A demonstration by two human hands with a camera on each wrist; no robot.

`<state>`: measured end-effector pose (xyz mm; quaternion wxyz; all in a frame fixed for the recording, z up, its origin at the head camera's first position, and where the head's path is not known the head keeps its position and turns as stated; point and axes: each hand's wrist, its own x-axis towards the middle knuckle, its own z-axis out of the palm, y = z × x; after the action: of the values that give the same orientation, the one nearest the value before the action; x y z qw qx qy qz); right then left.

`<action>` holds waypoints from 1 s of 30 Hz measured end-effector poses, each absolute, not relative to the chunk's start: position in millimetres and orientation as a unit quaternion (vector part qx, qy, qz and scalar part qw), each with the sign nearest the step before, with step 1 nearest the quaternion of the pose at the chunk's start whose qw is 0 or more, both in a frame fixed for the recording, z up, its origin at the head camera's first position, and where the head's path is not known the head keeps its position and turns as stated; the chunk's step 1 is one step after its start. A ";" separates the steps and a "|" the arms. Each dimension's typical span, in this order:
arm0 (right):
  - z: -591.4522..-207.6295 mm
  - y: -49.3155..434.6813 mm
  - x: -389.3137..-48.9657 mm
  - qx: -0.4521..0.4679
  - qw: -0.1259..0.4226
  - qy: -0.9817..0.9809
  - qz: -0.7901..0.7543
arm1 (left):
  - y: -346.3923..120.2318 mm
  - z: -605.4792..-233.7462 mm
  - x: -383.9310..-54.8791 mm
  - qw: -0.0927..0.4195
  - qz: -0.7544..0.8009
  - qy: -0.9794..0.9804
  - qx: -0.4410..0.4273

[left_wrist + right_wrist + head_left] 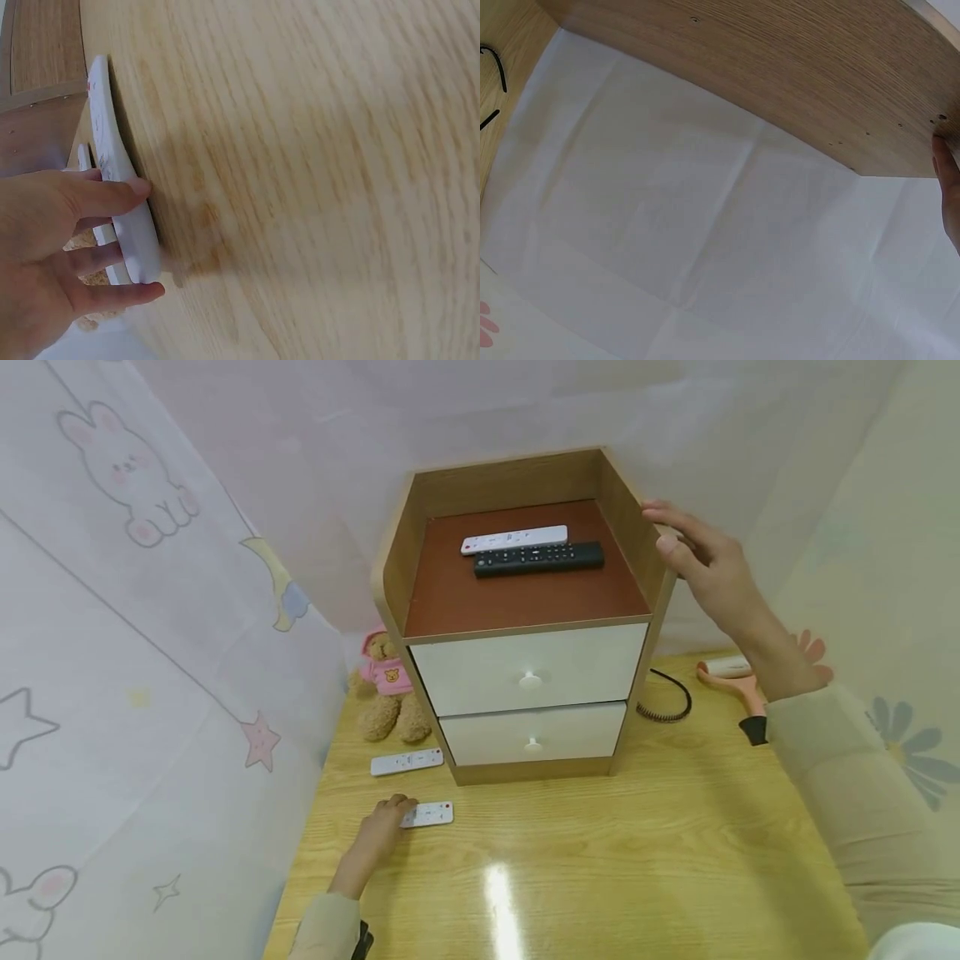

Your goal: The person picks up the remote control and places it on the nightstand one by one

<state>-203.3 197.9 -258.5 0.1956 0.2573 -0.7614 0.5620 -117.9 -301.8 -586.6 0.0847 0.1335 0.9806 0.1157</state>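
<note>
At the front left of the wooden surface, my left hand [381, 828] grips the near end of a white remote control [435, 813]. In the left wrist view its fingers lie along both long sides of that remote [112, 142]. A second white remote [407, 762] lies just behind, beside the cabinet. My right hand [712, 564] holds the top edge of the cabinet's right side panel [630, 518]; in the right wrist view a finger rests on the panel's outer face. On the cabinet's brown top [480, 606] lie a white remote [517, 538] and a black remote [540, 560], side by side.
The cabinet has two closed white drawers, upper [480, 677] and lower [480, 743]. A teddy bear [390, 681] in pink sits at its left. To the right lie a black coiled band [667, 716] and a pink-handled roller [738, 681]. Patterned cloth walls surround the surface.
</note>
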 end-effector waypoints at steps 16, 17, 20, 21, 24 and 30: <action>-258.6 196.2 -198.9 0.248 0.205 -0.760 0.565 | -305.3 -582.5 -98.3 0.034 0.120 0.978 0.164; -258.5 196.0 -199.2 0.249 0.206 -0.760 0.564 | -305.4 -580.6 -97.5 0.036 0.122 0.978 0.164; -258.7 195.7 -200.3 0.254 0.209 -0.758 0.564 | -304.9 -571.6 -95.0 0.040 0.129 0.976 0.171; -258.9 195.6 -200.9 0.257 0.210 -0.756 0.564 | -304.6 -567.9 -94.3 0.039 0.132 0.975 0.176; -259.4 195.2 -201.8 0.261 0.214 -0.752 0.566 | -303.2 -555.5 -93.3 0.025 0.142 0.970 0.197; -260.1 193.9 -202.1 0.255 0.217 -0.753 0.566 | -297.2 -525.5 -91.6 -0.011 0.144 0.959 0.245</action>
<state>-202.1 193.9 -260.1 0.2169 0.2552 -0.7531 0.5663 -91.6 -297.2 -525.5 -0.0115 0.2446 0.9588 0.1439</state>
